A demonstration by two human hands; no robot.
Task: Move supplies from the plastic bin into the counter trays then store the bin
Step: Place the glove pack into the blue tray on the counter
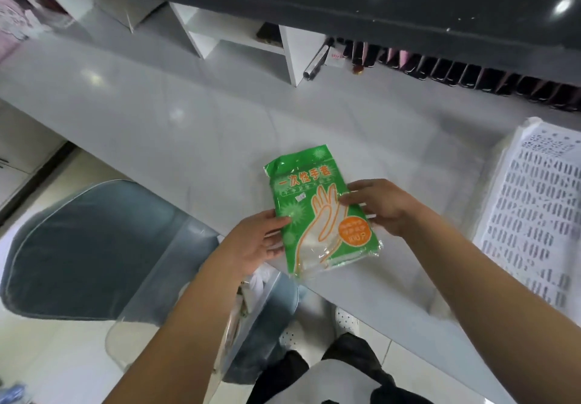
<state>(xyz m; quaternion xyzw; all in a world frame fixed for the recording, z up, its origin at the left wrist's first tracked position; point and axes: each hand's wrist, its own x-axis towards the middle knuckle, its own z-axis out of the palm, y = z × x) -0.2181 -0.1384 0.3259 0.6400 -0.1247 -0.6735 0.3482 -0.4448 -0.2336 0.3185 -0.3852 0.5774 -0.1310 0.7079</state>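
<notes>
Over counter [188,114] edge: glove pack [317,211], long axis front-back, top away, both hands' fingers [276,226] pinching sides.

Both hands [317,224] holding green glove packet [320,211], white counter [188,120], perforated tray [531,208]

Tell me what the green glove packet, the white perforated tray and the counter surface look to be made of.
The green printed glove packet, held by the left hand and right hand, looks like thin glossy plastic film: it wrinkles and glints. The white perforated tray looks like rigid moulded plastic, with regular slots. The pale grey counter is smooth and glossy, reflecting lights; stone or laminate, I cannot tell.
</notes>
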